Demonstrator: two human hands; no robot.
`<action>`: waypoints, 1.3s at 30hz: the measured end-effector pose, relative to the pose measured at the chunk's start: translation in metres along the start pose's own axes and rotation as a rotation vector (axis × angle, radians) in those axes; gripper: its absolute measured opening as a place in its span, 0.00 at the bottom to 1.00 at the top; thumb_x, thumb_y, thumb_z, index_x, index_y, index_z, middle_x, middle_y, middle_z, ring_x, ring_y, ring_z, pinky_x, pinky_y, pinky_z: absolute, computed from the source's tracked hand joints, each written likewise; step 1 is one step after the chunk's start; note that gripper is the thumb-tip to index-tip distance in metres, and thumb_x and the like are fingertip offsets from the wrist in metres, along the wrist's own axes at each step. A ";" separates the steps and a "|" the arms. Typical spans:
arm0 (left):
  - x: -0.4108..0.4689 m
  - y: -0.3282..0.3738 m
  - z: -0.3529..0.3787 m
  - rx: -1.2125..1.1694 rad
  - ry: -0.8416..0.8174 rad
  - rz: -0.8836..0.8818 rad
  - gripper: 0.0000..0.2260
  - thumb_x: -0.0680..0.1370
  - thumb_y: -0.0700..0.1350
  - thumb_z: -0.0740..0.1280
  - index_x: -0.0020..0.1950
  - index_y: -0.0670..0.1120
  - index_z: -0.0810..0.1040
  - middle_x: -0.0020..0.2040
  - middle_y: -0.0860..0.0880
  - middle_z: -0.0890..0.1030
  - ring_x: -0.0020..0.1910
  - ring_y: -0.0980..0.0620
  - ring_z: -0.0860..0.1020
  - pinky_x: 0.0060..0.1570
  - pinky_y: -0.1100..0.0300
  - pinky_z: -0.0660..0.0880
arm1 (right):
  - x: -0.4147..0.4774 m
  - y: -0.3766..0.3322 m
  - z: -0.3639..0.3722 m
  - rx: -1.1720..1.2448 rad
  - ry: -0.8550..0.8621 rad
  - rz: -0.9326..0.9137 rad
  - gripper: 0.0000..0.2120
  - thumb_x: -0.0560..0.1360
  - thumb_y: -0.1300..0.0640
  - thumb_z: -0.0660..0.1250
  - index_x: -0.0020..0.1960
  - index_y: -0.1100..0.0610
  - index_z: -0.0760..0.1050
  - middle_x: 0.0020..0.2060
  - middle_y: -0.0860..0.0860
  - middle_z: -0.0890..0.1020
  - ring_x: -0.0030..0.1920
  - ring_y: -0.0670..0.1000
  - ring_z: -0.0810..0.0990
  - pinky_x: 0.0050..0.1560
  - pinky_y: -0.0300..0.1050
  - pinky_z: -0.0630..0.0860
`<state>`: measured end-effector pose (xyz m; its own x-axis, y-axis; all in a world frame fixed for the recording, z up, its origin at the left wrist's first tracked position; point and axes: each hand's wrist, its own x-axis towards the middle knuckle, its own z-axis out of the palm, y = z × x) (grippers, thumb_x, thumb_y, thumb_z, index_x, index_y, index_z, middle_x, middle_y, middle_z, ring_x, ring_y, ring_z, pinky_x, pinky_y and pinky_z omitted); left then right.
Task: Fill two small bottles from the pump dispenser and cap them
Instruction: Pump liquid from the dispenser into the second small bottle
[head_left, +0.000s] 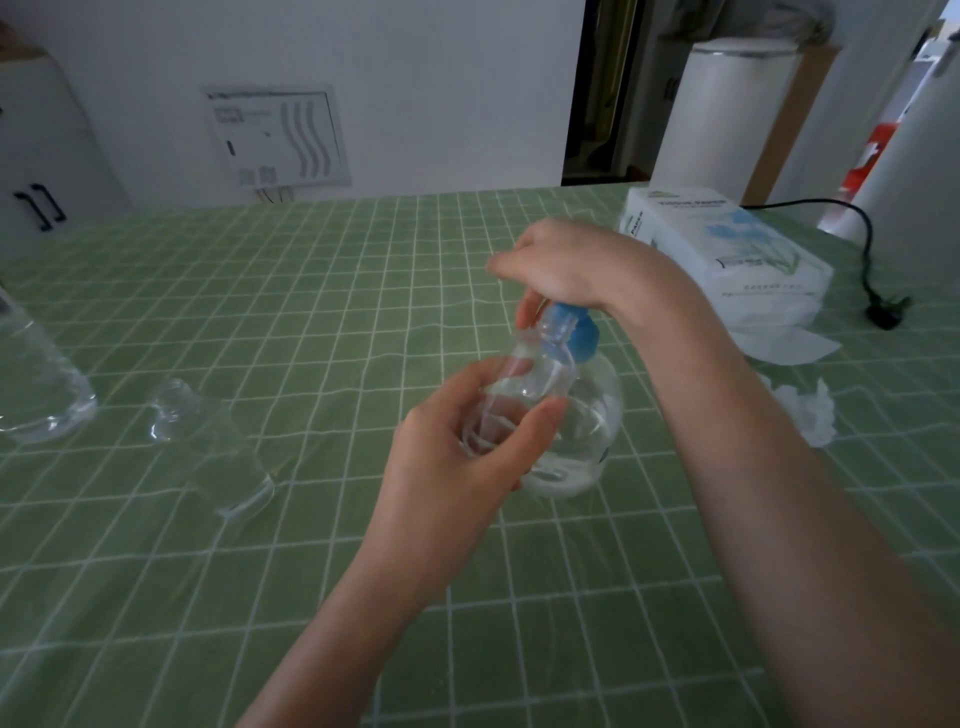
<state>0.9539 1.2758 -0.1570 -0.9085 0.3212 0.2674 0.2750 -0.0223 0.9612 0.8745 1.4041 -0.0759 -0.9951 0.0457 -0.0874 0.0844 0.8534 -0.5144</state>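
Closest in, the left hand pinches a small bottle between thumb and curled fingers, mouth up at the nozzle, while the right hand curls over the blue head of the pump dispenser, so the first fill seems under way, with the second bottle waiting well to the left and capping seemingly not yet done.

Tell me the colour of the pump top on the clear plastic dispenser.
The plastic pump top is blue; head view shows it best.
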 end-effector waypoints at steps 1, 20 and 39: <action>0.000 0.000 0.000 0.002 0.000 0.001 0.12 0.66 0.56 0.68 0.49 0.57 0.78 0.33 0.57 0.83 0.28 0.63 0.78 0.28 0.72 0.72 | 0.000 0.000 0.000 0.003 -0.002 0.000 0.18 0.79 0.51 0.57 0.62 0.62 0.74 0.49 0.56 0.83 0.53 0.55 0.80 0.41 0.46 0.66; 0.001 -0.001 0.002 0.007 0.027 0.009 0.11 0.66 0.56 0.68 0.47 0.59 0.79 0.31 0.57 0.82 0.28 0.62 0.78 0.27 0.71 0.71 | 0.001 -0.001 -0.001 -0.038 -0.017 -0.009 0.18 0.79 0.50 0.57 0.62 0.61 0.74 0.51 0.56 0.82 0.54 0.55 0.78 0.47 0.47 0.67; 0.001 -0.002 0.002 0.026 0.026 -0.004 0.11 0.67 0.56 0.68 0.48 0.58 0.78 0.31 0.56 0.82 0.28 0.61 0.78 0.27 0.70 0.72 | 0.005 0.001 0.001 -0.044 -0.047 0.017 0.19 0.79 0.51 0.57 0.63 0.62 0.74 0.52 0.57 0.82 0.54 0.57 0.79 0.46 0.48 0.67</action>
<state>0.9533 1.2777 -0.1592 -0.9174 0.2963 0.2656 0.2792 0.0037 0.9602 0.8700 1.4041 -0.0779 -0.9900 0.0370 -0.1361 0.0979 0.8749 -0.4743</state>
